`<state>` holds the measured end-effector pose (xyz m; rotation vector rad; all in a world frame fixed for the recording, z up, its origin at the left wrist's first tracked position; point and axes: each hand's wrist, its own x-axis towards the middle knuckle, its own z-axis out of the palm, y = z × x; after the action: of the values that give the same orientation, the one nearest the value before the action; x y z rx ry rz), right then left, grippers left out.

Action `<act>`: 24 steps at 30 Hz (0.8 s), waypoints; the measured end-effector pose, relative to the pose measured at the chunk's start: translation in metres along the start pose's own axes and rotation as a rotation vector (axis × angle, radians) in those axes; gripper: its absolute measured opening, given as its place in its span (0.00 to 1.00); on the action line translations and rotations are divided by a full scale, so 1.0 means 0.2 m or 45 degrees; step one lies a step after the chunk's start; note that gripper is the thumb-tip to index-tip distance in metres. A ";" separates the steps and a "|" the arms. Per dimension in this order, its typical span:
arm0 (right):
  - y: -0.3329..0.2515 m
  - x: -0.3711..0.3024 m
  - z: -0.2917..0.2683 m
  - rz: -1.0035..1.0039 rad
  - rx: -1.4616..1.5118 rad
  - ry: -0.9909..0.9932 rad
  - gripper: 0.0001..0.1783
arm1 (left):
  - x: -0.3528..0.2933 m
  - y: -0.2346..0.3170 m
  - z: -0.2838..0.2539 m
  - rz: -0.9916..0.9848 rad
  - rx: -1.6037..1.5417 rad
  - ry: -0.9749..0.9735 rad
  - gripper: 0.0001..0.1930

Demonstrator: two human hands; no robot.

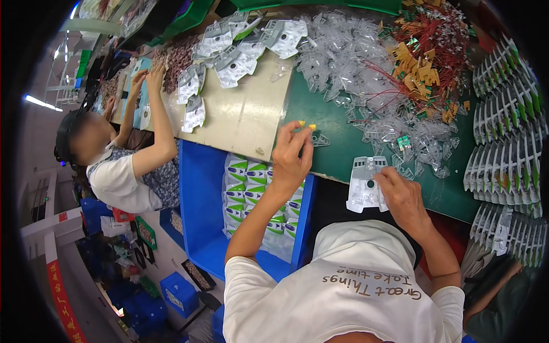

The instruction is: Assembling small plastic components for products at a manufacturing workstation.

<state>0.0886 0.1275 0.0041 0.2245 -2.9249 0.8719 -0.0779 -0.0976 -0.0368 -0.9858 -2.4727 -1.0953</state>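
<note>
My left hand [290, 155] is raised over the green bench top [331, 143], its fingertips pinching two small yellow pieces [306, 124]. My right hand [402, 197] rests on a white moulded plastic tray [363, 184] at the bench's near edge, fingers gripping its right side. A small clear plastic shell [320, 139] lies just right of the yellow pieces.
A heap of clear plastic shells [349, 54] and red-wired tan parts [426, 54] covers the far bench. Rows of white trays with green parts [506, 143] stand at the right. A blue bin [200, 200] holds green-and-white packs [246, 188]. A co-worker [128, 168] works at the left.
</note>
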 end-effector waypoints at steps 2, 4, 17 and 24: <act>0.00 0.00 0.00 0.012 -0.038 -0.028 0.18 | -0.04 0.03 -0.05 -0.162 -0.041 -0.128 0.18; 0.00 0.00 0.00 0.000 -0.042 -0.031 0.18 | -0.04 0.05 -0.08 0.080 0.206 -0.204 0.17; -0.01 -0.01 0.01 0.065 -0.088 0.009 0.15 | -0.04 0.01 -0.13 0.284 0.042 -0.469 0.17; -0.01 0.02 0.00 0.034 -0.085 -0.017 0.15 | -0.18 0.25 0.05 0.297 -0.351 -0.203 0.19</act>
<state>0.0853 0.1254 0.0052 0.1883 -2.9700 0.7779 -0.0184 -0.0838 -0.0326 -1.4529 -2.2857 -1.3464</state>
